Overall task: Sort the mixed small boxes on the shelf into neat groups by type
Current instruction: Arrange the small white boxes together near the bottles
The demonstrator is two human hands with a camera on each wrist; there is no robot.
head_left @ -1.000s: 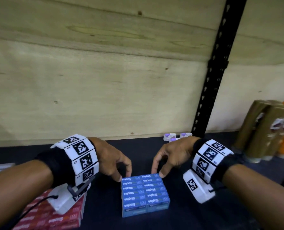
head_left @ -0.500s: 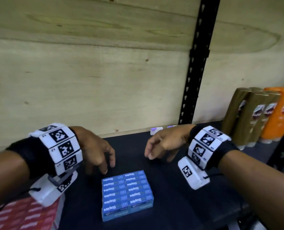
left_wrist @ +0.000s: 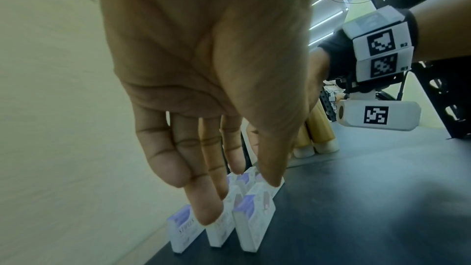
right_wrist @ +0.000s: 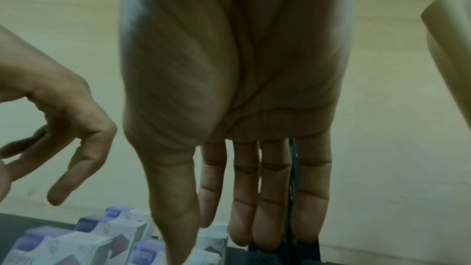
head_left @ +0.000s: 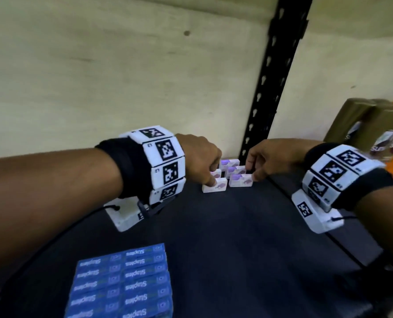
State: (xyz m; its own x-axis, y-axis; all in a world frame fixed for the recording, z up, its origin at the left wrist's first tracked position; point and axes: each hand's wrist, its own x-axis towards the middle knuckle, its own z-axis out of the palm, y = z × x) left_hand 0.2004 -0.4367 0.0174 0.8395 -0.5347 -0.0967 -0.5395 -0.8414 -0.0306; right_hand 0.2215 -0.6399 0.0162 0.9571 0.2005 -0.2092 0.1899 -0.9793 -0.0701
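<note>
Both hands bracket the white-and-purple boxes (head_left: 227, 177) at frame centre: left hand (head_left: 202, 161) and right hand (head_left: 263, 160), fingers extended and touching, holding nothing, to square the group. Blue staple boxes (head_left: 122, 283) sit grouped at lower left.

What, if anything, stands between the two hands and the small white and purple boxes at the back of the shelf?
Nothing visible does. The left hand and right hand already flank the white and purple boxes, fingertips at the outer ones.

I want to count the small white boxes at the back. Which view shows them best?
The head view: the white boxes sit unblocked between both hands. The left wrist view shows a row partly behind fingers. The right wrist view cuts them off at the bottom edge.
</note>
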